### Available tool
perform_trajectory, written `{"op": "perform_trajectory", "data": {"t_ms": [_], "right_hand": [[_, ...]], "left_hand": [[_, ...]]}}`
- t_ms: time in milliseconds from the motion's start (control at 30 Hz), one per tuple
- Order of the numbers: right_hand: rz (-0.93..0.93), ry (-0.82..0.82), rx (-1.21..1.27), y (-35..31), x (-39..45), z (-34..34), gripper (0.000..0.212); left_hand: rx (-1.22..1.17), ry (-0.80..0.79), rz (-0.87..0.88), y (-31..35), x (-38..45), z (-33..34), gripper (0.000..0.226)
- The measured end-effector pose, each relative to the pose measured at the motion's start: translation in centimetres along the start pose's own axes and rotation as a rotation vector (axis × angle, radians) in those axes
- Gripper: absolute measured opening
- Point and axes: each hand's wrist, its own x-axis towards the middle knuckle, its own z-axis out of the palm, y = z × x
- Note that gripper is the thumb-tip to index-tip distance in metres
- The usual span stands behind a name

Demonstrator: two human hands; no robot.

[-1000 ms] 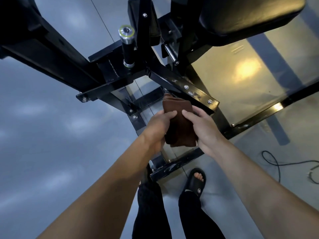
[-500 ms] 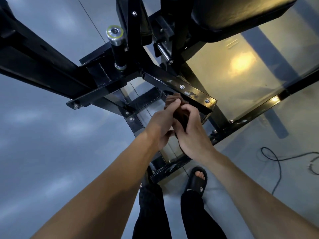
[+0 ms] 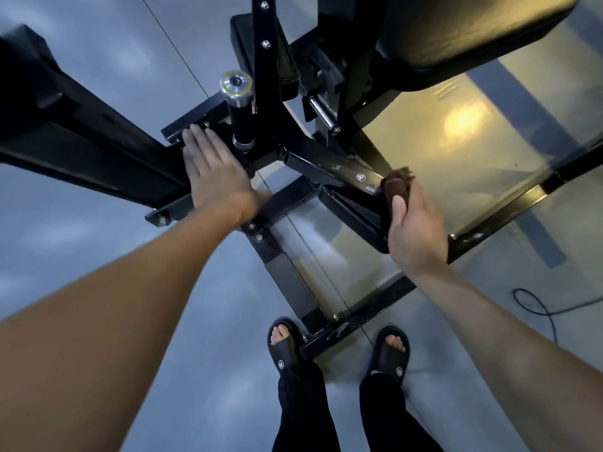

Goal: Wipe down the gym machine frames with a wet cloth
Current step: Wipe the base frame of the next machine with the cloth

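The black machine frame (image 3: 303,158) fills the upper half of the view, standing on a grey floor (image 3: 81,230) with a glossy clear mat (image 3: 440,158) under its right side. One padded seat (image 3: 473,31) juts over the frame's top right corner, and one chrome-capped post (image 3: 239,102) rises near its centre.

Half a second ago both hands were pressed together around the cloth at the middle of the bolted crossbar; now they are apart. The left hand (image 3: 212,171) has let go and lies flat, fingers spread and released, on the frame plate just left of the post. The right hand (image 3: 416,223) alone keeps the one brown cloth (image 3: 396,185), fingers wrapped around its folded bundle, and presses it against the right end of the crossbar (image 3: 332,166), beside a bolt.

Two feet in black slides (image 3: 390,352) stand at the frame's near corner. One black cable (image 3: 538,308) loops across the floor at the right edge.
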Motion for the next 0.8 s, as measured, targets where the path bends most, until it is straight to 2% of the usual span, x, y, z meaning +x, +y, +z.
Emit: {"op": "perform_trajectory", "data": {"t_ms": [100,200,333,467,600,733,800], "right_hand": [[-0.017,0.062,-0.047,-1.8,-0.1,2.3,0.056],[-0.03,0.094,-0.032,-4.7,0.2,3.9,0.057],[-0.139,0.087,-0.073,-9.5,1.2,6.4,0.056],[-0.213,0.011,-0.151,-14.3,3.3,7.4,0.055],[-0.274,-0.015,-0.209,-11.1,2.8,5.6,0.052],[-0.103,0.006,-0.209,-4.0,0.1,2.1,0.049],[-0.042,0.022,-0.236,-3.2,-0.7,1.5,0.05]], "left_hand": [[0.015,-0.022,0.005,-0.7,2.3,1.8,0.141],[0.038,0.067,0.01,-0.3,2.7,2.8,0.118],[0.067,0.001,0.047,-0.6,3.3,2.3,0.128],[0.062,0.03,0.058,-0.7,4.0,2.7,0.128],[0.057,0.053,0.073,-0.9,3.9,2.8,0.123],[0.069,0.103,0.088,-0.8,3.6,2.8,0.116],[0.07,0.131,0.091,-0.7,3.7,3.1,0.113]]}}
